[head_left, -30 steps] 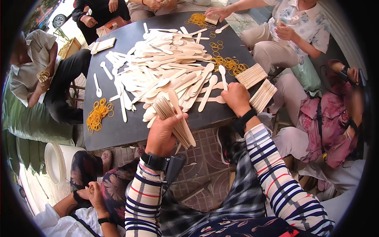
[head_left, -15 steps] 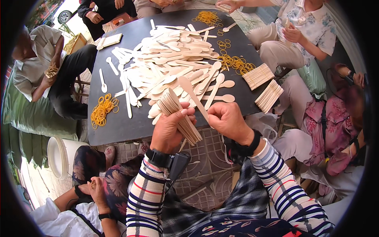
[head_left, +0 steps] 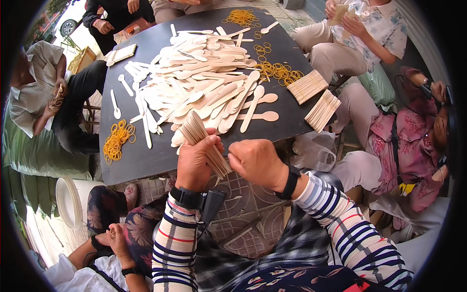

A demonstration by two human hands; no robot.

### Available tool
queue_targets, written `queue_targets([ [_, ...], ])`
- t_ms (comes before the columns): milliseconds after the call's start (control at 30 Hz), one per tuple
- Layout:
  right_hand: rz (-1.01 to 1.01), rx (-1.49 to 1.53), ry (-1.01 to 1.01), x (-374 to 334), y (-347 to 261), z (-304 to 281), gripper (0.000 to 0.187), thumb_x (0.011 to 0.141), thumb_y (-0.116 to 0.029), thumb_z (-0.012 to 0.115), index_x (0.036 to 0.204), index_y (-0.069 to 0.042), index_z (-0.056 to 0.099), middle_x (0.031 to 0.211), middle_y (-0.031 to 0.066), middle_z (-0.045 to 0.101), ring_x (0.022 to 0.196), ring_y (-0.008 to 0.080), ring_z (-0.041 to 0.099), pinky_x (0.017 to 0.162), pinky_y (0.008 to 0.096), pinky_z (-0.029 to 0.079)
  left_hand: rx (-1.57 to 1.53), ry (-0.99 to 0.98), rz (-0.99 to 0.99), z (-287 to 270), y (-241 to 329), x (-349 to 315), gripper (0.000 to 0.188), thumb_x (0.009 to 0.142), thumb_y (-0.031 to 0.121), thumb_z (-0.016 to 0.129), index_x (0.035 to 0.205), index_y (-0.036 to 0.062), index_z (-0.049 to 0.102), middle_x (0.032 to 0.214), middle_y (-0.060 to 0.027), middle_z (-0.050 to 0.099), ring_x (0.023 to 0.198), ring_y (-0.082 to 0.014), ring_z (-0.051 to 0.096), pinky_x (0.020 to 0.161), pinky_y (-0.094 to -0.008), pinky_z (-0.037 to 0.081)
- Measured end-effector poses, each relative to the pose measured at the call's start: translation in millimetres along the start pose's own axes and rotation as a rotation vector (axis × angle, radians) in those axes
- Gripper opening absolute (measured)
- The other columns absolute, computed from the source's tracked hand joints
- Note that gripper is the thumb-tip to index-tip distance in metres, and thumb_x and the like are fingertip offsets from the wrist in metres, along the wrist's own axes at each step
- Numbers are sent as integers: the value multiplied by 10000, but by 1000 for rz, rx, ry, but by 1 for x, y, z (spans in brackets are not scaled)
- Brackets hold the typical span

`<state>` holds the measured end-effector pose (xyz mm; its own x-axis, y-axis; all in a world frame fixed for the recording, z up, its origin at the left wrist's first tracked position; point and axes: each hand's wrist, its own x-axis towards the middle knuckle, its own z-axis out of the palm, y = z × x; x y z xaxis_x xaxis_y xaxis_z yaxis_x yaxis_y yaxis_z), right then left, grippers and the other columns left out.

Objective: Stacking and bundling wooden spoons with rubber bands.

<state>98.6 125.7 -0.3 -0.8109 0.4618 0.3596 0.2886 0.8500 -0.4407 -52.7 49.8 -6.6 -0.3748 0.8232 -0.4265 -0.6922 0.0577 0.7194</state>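
A thick stack of wooden spoons (head_left: 196, 131), lying flat against one another, is gripped in my left hand (head_left: 193, 164). The stack slants over the table's near edge, upper ends toward the pile, lower ends toward the ground. Close to its lower right side is my right hand (head_left: 258, 163), closed with the fingers curled in; no spoon shows in it. Just beyond my hands a big loose pile of wooden spoons (head_left: 204, 82) covers the middle of the dark table (head_left: 151, 163). A few single spoons (head_left: 259, 116) lie at the pile's right side.
Yellow rubber bands lie in heaps at the left (head_left: 118, 140), right (head_left: 279, 73) and far edge (head_left: 242, 18). Two bundles of wooden sticks (head_left: 322, 111) rest at the right edge. Several people sit around the table. A white bucket (head_left: 73, 202) stands at the lower left.
The single spoon that my right hand held up by its handle no longer shows there. That hand has moved left, nearer the stack. The view has shifted slightly.
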Motion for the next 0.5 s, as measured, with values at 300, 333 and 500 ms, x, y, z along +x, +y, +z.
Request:
queue_targets([
  [300,21,-314,-15,1,67,5,365,637,-47,622,999,-50,584,1083,188,508,1040,333,478,834,440,394,143,-19,-12,4,-11,9,237,823,47,651,1038,-9,568,803,-70,618,717,-188,608,684,-328,525],
  [333,22,-311,-14,-2,64,6,365,637,-47,622,999,-50,584,1083,188,508,1040,333,478,834,440,394,146,-16,-13,3,-10,7,237,823,47,651,1038,-9,568,803,-70,618,717,-188,608,684,-328,525],
  [500,13,-312,-190,-14,38,-3,314,651,-69,628,958,-26,577,1035,189,530,992,320,505,792,407,397,154,-4,4,0,-7,5,234,816,46,658,1031,3,574,807,-69,620,718,-191,611,679,-325,527],
])
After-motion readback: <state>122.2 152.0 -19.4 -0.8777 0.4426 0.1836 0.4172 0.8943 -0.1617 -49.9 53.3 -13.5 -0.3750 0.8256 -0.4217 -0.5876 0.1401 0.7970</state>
